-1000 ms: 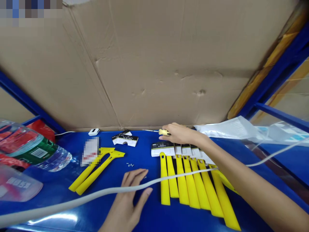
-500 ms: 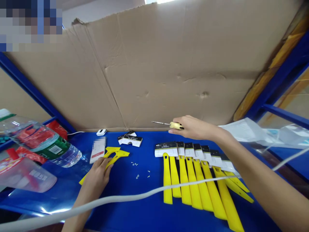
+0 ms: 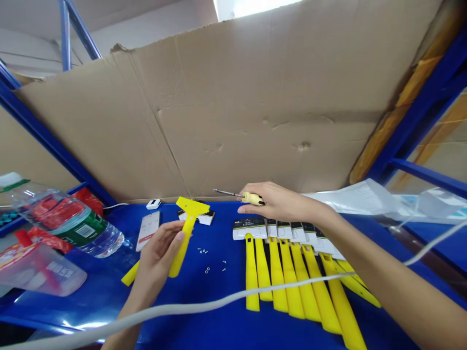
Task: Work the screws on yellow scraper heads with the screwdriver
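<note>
Head view: one scraper [image 3: 188, 223], yellow, T-headed, held above the counter [image 3: 215, 233] in front of the sleeves [image 3: 206, 217]. Left hand [image 3: 155, 253], nearer of the two: fingers and thumb pinching the scraper's handle. Long axis: slanting, head at the far end, butt toward the wearer and leftward. Right hand [image 3: 273, 200]: fingers closed around one screwdriver [image 3: 252, 198], shaft pointing left; the scraper's head sits left of the tip and a little lower in the frame, apart from it. Further items: a second scraper [image 3: 130, 273], mostly hidden behind the left wrist; loose screws [image 3: 224, 266] between scraper and carded row [image 3: 252, 277]; phone [image 3: 149, 231] left of the left hand. Changed since half a second ago: both scrapers lay together beside the phone under the left hand; one is now lifted. Unchanged: right hand's grasp, row, screws.
</note>
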Demonstrator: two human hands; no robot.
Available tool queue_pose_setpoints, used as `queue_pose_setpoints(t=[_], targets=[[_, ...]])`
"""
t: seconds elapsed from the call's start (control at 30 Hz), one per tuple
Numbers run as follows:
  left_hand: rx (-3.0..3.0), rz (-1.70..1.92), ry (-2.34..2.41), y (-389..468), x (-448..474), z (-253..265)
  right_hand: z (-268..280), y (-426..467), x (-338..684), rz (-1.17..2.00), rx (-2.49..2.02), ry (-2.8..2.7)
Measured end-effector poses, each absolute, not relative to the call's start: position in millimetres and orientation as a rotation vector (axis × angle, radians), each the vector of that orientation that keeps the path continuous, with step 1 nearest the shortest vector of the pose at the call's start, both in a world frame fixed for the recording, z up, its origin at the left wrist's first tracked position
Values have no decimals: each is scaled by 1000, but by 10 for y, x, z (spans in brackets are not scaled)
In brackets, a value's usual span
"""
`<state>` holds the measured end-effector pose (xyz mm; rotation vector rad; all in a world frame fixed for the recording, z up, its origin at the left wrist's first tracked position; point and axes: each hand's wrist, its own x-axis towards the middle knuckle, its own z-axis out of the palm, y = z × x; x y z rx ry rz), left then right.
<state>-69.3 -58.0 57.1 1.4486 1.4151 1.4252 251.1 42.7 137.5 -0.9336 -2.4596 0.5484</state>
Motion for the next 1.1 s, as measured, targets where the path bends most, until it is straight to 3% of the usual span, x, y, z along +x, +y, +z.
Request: queue_pose_setpoints(t=[0.23,0.47,0.77,1.1], targets=[[1213,1186,869,-354,-132,791,1432,294,2386,685,-753,-2273],[1408,1148,771,7,-22,793,1496,332,2523,908,-716,-2050],[2252,950,1560,705,-950,396,1627,324,2691,565,-856,-2158],[2410,952,1428,597,-859,227,1881,270,3086,136,-1073,-2237]])
